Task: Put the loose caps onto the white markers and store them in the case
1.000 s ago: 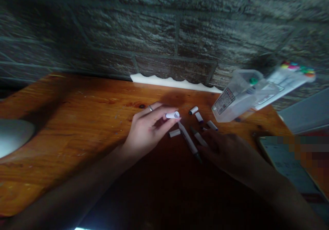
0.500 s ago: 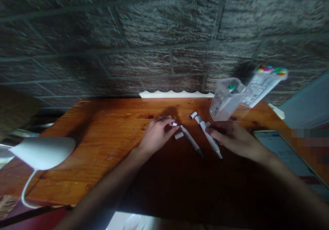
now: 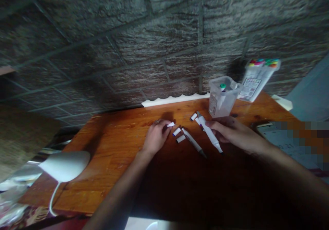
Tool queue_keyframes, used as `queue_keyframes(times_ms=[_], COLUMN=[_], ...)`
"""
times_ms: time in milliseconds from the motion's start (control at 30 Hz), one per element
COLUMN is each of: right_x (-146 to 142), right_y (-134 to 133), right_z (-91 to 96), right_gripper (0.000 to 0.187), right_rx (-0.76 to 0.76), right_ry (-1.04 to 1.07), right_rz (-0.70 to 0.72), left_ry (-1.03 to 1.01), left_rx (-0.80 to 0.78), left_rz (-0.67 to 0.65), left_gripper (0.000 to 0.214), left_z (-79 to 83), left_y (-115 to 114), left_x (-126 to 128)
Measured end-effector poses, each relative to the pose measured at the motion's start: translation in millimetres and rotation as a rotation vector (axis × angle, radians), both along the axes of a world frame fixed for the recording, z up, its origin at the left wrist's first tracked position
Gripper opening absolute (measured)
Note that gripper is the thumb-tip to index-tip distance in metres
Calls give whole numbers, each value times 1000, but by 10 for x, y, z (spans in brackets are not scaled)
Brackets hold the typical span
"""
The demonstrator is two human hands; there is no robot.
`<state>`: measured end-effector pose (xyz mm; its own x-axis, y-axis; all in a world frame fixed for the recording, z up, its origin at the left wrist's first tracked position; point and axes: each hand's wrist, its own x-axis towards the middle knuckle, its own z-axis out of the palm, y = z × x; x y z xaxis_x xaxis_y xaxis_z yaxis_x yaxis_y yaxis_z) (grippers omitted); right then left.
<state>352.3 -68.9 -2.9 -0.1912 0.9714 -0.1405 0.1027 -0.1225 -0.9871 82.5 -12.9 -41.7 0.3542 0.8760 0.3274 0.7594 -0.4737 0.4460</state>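
My left hand (image 3: 156,136) pinches a small white marker cap (image 3: 170,124) between thumb and fingers. Just right of it on the wooden table, two more caps lie close together, a blue-rimmed cap (image 3: 177,131) and a dark-rimmed cap (image 3: 180,139). Beside these a loose uncapped marker (image 3: 193,141) rests at a slant, its grey end toward me. A white marker (image 3: 209,131) with both tips bare is gripped by my right hand (image 3: 228,132), which hides part of its side. Near its far tip lies another cap (image 3: 193,117); a purple-marked piece (image 3: 198,122) is partly covered by the marker.
Behind my right hand stands a clear plastic holder (image 3: 223,101) with a green-topped marker inside. Farther right is a holder packed with colourful markers (image 3: 257,81). A phone (image 3: 280,137) lies at right, a white lamp (image 3: 65,165) at left. A brick wall (image 3: 164,52) borders the table.
The view has tilted and shifted. The marker at my right hand now sits over the piece near its far end. My left hand still holds the cap, and the blue-rimmed cap beside it now shows.
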Motion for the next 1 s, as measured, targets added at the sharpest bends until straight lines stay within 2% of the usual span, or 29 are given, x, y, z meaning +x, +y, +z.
queue_keyframes(times_ms=[100, 200, 267, 333, 433, 567, 667, 767, 900, 1000], right_x=[-27, -62, -93, -121, -153, -191, -223, -239, -231, -232], right_y=[-15, -38, -69, -108, -159, -173, -167, -181, -214, -219], right_z=[-3, 13, 40, 71, 107, 135, 142, 117, 63, 55], right_gripper=[34, 26, 28, 26, 21, 12, 11, 12, 20, 17], right_rx=[4, 68, 134, 202, 278, 336, 346, 365, 454, 524], right_ry=[191, 343, 370, 370, 361, 340, 264, 143, -14, -44], right_rz=[30, -7, -56, -80, -107, -168, -154, -160, -145, -96], left_ry=[-86, -390, -565, -635, -633, -596, -560, -503, -442, -397], left_rx=[-11, -102, -185, -247, -276, -239, -243, -260, -167, -68], left_rz=[-46, -122, -183, -248, -302, -327, -327, -323, -300, -268], left_gripper=[15, 19, 22, 22, 21, 17, 11, 15, 18, 20], left_z=[47, 125, 160, 170, 160, 176, 209, 225, 231, 240], left_y=[-48, -141, -213, -278, -355, -425, -460, -480, -483, -479], left_x=[15, 66, 116, 168, 224, 260, 274, 286, 300, 306])
